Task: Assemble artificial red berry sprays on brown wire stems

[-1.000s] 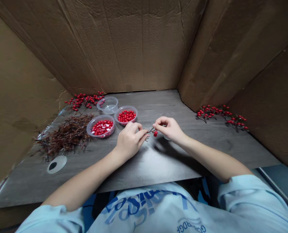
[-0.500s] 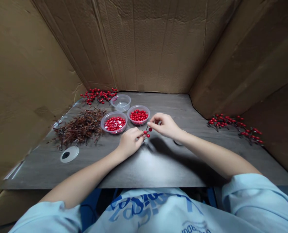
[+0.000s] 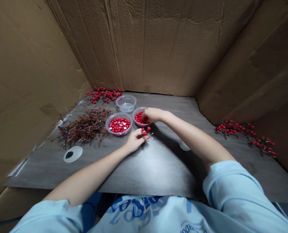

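Pinched between the fingers of my left hand (image 3: 134, 141) is a small berry sprig (image 3: 145, 133), a thin dark stem bearing a few red berries with bare tips sticking out. My right hand (image 3: 153, 115) reaches into the right plastic bowl of red berries (image 3: 137, 119); its fingertips are down among the berries and mostly hidden. Beside it, the left plastic bowl (image 3: 119, 124) holds red berries mixed with white-faced pieces. Behind them stands a clear plastic bowl (image 3: 126, 103).
A heap of brown stems (image 3: 85, 126) lies on the left of the grey table (image 3: 134, 174). Finished-looking berry branches (image 3: 104, 95) lie at the back left, more berry branches (image 3: 245, 134) at the right. A round lid (image 3: 73, 154) sits front left. Cardboard walls (image 3: 155, 48) surround the table.
My right hand has left the sprig and moved left into the right bowl of berries. My left hand still holds the sprig, now turned somewhat. The view has shifted slightly.
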A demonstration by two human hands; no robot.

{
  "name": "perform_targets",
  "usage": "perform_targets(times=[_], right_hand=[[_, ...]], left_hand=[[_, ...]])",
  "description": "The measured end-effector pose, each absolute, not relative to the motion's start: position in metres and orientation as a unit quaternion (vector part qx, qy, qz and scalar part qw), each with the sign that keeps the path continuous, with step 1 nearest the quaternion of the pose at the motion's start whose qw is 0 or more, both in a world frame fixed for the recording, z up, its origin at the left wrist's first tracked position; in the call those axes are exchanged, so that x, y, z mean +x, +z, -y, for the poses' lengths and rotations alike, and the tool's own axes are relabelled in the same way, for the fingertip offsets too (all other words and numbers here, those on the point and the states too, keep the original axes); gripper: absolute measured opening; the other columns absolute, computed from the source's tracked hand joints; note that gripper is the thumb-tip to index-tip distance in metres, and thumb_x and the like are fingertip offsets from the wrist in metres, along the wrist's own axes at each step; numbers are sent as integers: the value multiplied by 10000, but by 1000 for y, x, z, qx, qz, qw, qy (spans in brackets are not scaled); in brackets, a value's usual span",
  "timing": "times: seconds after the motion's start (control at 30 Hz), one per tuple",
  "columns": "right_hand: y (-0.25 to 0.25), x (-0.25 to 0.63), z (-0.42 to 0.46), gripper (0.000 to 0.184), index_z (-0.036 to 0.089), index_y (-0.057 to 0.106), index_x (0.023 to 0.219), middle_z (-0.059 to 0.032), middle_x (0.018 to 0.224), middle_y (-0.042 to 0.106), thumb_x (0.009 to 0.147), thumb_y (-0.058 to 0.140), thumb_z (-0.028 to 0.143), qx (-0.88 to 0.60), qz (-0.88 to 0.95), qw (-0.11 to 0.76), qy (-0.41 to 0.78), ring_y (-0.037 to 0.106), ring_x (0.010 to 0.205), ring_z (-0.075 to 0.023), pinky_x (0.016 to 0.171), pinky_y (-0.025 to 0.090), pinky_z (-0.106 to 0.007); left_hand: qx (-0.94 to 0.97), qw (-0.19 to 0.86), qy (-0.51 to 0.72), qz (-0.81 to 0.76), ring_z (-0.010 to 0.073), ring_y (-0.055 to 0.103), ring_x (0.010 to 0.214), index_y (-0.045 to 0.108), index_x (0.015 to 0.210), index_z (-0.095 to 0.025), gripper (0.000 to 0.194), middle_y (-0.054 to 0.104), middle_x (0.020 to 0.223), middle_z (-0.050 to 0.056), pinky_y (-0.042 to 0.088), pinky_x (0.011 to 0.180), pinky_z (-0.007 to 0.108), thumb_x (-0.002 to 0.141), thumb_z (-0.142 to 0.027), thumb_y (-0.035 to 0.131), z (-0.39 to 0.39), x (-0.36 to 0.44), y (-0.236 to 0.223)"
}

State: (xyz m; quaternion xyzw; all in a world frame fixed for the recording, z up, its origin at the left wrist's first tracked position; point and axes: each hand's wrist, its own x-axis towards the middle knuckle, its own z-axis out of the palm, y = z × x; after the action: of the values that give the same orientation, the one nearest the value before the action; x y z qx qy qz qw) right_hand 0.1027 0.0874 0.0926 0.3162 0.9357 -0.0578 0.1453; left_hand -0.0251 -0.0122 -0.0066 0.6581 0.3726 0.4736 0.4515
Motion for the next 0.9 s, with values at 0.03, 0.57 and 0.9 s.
perform_targets(times=[0.03,0.57,0.9], right_hand=[[91,101,-88,223,163,681,879,-64,831,686,723,528,121,308,-937,149,-63,549,661,-124,592,327,-221],[75,113,-91,210,138,664,885,-68,833,674,756,502,105,310,-943,-48,-110,552,697,-123,668,374,-219],[72,142,-67,177,110,604,898,-35,746,634,777,490,170,393,-828,-273,-292,556,650,-106,624,427,-226]], left_hand=[[647,464,478,-372,145,527,708,624,639,-128,230,564,737,49,432,650,259,679,-354,628,12,-25,-6],[598,520,480,-376,108,483,636,601,619,-127,258,531,662,14,397,589,226,644,-377,660,14,-24,0],[523,585,490,-379,54,369,491,582,672,-126,300,459,541,-42,305,490,197,624,-404,684,16,-24,0]])
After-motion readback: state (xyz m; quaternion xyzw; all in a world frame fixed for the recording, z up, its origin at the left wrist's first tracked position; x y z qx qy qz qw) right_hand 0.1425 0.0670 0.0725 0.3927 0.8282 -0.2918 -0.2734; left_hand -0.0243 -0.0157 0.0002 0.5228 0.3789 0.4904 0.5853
